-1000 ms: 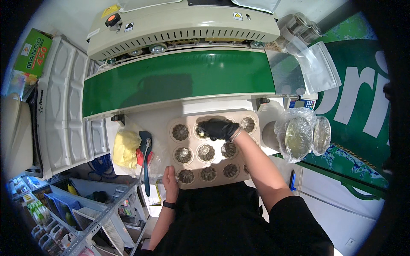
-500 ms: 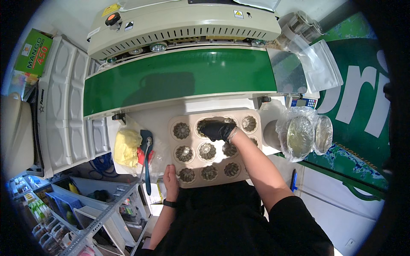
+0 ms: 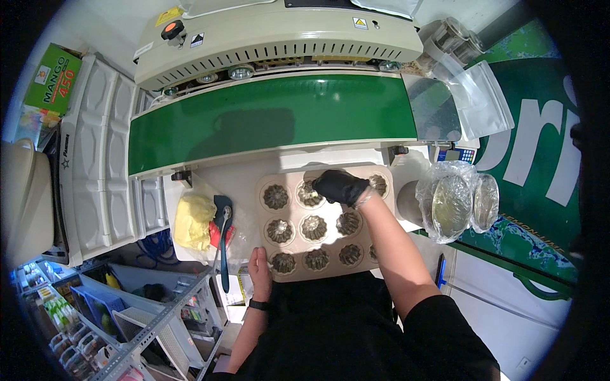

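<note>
A beige baking pan (image 3: 329, 259) with several fluted round cups lies in front of me, lit by a bright patch across its middle. My right hand (image 3: 343, 187), in a black glove, hovers over its far row. The fingers are bunched and point left at a fluted cup (image 3: 309, 193), covering part of its right rim; whatever they may hold is hidden. My bare left hand (image 3: 260, 274) rests along the pan's near left edge, fingers stretched straight. A dark band sits on that wrist.
Behind the pan stands a machine with a green belt (image 3: 273, 117). To the left are yellow butter-like stuff (image 3: 194, 221) on plastic, a dark-blue spatula (image 3: 225, 273) and a metal spoon (image 3: 225, 222). Plastic-wrapped round containers (image 3: 451, 206) stand at right.
My right hand has moved a little right, off the second cup of the far row, baring more of it. My left hand stays at the pan's edge. The whole view has shifted slightly.
</note>
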`<state>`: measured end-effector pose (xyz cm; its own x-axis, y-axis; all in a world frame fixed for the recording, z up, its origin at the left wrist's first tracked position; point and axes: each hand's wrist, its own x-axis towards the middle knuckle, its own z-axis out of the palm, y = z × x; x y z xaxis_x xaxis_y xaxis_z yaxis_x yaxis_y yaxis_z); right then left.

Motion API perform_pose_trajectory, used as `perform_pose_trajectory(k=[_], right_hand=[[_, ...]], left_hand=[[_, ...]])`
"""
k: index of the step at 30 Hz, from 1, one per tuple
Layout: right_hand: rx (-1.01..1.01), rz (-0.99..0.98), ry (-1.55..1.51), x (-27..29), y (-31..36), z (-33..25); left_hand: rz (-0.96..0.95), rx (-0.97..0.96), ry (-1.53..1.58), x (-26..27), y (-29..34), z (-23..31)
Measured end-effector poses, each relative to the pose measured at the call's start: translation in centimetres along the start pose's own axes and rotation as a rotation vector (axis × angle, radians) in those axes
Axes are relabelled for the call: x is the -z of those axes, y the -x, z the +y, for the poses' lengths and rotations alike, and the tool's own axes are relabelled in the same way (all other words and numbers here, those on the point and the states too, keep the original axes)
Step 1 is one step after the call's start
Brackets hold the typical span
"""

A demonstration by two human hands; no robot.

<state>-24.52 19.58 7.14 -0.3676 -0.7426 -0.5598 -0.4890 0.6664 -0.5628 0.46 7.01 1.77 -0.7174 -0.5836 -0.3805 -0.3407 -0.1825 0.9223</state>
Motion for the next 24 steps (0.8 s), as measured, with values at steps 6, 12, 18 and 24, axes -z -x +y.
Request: perform_pose_trajectory(k=[6,12,18,24], right_hand=[[-0.001,-0.069,-0.010,-0.6,-1.1,-0.6],[0.049,0.005,0.088,-0.4,-2.4,0.8],[0.014,-0.097,0.031,0.6,-1.4,-1.3],[0.063,-0.040,0.119,-3.0,-4.3,2.4]], left_hand=[[0.010,-0.021,-0.092,0.4,-0.2,-0.6],[0.009,-0.031,-0.126,0.6,-0.1,-0.7],[0.021,-0.021,-0.117,0.7,0.0,-0.8],[0.046,-0.013,-0.139,0.7,0.1,-0.9]])
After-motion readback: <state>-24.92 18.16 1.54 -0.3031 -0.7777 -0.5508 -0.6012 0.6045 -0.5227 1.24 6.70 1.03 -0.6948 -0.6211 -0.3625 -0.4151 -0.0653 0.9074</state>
